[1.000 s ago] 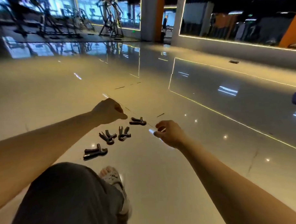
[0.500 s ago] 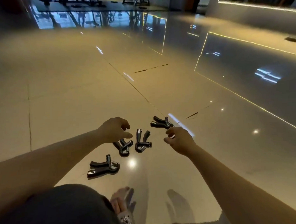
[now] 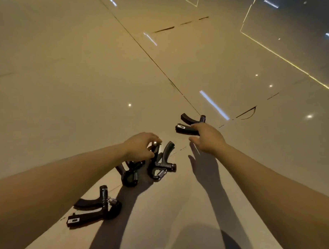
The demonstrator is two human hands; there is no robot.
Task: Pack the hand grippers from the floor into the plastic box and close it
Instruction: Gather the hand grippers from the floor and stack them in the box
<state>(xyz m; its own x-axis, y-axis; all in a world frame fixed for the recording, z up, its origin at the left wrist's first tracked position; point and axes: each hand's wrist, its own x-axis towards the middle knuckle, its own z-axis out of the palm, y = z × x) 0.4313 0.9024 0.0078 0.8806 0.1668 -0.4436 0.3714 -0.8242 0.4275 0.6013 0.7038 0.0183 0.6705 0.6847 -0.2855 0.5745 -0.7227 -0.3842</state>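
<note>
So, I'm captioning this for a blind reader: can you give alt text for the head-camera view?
A person's left hand pinches a handle of the right-middle hand gripper while the right hand touches the farthest hand gripper, on a glossy tan floor. Two more lie loose: the left-middle hand gripper and the nearest hand gripper.

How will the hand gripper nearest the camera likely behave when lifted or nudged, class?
The nearest hand gripper looks rigid, so it should probably lift in one piece. Its two handles splay apart by a spring, so squeezing may close them. Lying flat on the glossy floor, it would likely slide, not roll.
</note>
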